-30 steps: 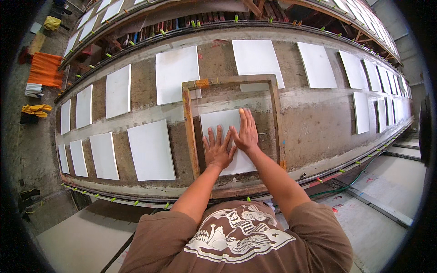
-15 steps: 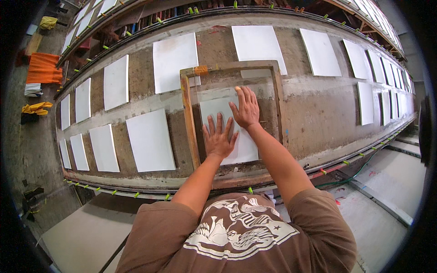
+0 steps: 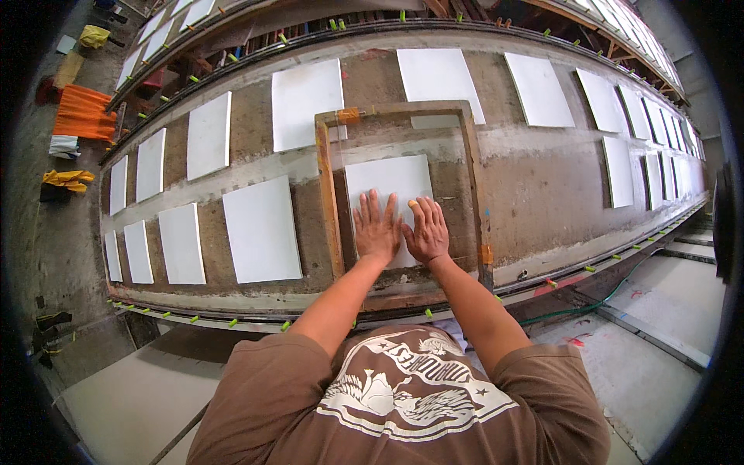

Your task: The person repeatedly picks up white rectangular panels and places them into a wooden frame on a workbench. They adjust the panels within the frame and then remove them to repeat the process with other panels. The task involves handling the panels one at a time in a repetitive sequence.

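Note:
A wooden printing frame (image 3: pixel 328 201) with a fine mesh lies flat on a long stained table (image 3: pixel 535 194). A white sheet (image 3: pixel 387 182) shows under the mesh in the frame's middle. My left hand (image 3: pixel 377 229) and my right hand (image 3: pixel 426 230) press flat side by side on the mesh, over the sheet's near half, fingers spread and pointing away from me. Neither hand holds anything. My brown shirt fills the lower edge.
Several white sheets lie in rows along the table, such as a white sheet (image 3: pixel 261 229) left of the frame and a white sheet (image 3: pixel 539 89) at the far right. An orange cloth (image 3: pixel 76 112) and a yellow rag (image 3: pixel 66 180) lie on the floor at left. Pale boards (image 3: pixel 666 298) sit below right.
Both hands slid back toward me on the mesh and came level side by side; half a second ago the right hand was farther up the sheet than the left.

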`<action>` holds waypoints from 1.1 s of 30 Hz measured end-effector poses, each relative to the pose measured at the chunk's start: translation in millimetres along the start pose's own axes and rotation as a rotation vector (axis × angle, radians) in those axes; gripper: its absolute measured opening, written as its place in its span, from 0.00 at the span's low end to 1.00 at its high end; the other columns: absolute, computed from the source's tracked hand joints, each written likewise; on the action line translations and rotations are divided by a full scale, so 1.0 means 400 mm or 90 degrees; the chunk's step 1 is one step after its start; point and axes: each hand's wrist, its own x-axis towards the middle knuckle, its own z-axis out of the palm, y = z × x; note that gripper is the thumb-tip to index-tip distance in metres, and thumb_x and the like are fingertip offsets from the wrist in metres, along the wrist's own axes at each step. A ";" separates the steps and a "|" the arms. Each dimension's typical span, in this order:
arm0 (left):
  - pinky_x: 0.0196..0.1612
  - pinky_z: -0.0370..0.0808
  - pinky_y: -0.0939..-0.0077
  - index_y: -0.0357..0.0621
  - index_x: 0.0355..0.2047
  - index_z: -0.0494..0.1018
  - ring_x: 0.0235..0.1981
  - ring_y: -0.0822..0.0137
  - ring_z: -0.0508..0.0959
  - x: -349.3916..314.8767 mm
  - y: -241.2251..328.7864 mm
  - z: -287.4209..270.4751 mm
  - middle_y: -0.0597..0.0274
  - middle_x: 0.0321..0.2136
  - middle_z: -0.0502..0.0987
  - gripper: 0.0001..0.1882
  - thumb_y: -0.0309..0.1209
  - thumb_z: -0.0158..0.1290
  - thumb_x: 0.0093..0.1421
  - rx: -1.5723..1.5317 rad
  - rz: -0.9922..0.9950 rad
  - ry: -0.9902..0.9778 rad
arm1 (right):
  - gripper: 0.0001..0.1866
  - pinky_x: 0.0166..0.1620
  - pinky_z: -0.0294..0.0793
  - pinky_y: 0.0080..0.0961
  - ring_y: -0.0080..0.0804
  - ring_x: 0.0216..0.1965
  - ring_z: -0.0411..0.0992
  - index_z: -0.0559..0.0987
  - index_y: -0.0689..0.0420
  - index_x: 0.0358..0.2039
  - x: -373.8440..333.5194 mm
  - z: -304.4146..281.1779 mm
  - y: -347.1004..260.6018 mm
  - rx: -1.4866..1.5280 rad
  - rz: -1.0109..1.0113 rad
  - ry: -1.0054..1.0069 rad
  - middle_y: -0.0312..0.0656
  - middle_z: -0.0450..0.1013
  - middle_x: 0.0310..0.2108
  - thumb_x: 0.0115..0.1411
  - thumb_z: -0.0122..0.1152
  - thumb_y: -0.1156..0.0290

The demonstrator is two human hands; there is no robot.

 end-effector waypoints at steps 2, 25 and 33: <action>0.75 0.38 0.44 0.67 0.76 0.45 0.77 0.43 0.37 -0.007 0.019 -0.007 0.46 0.76 0.37 0.34 0.51 0.38 0.73 0.012 -0.025 -0.030 | 0.29 0.68 0.60 0.52 0.56 0.65 0.63 0.67 0.58 0.62 -0.010 0.007 0.010 0.006 0.008 0.002 0.53 0.67 0.62 0.67 0.57 0.56; 0.72 0.43 0.35 0.48 0.73 0.54 0.74 0.35 0.46 -0.012 0.016 -0.002 0.36 0.73 0.48 0.34 0.47 0.42 0.71 -0.042 0.002 0.010 | 0.40 0.69 0.61 0.43 0.56 0.68 0.60 0.46 0.60 0.73 0.380 0.099 -0.028 0.262 -0.139 -0.339 0.53 0.67 0.66 0.71 0.49 0.54; 0.74 0.42 0.39 0.59 0.74 0.54 0.76 0.38 0.41 -0.015 0.016 -0.016 0.41 0.75 0.44 0.34 0.49 0.44 0.70 -0.065 -0.003 0.037 | 0.46 0.70 0.58 0.45 0.59 0.70 0.58 0.36 0.53 0.76 0.379 0.070 0.084 0.358 -0.002 -0.201 0.52 0.63 0.69 0.71 0.52 0.57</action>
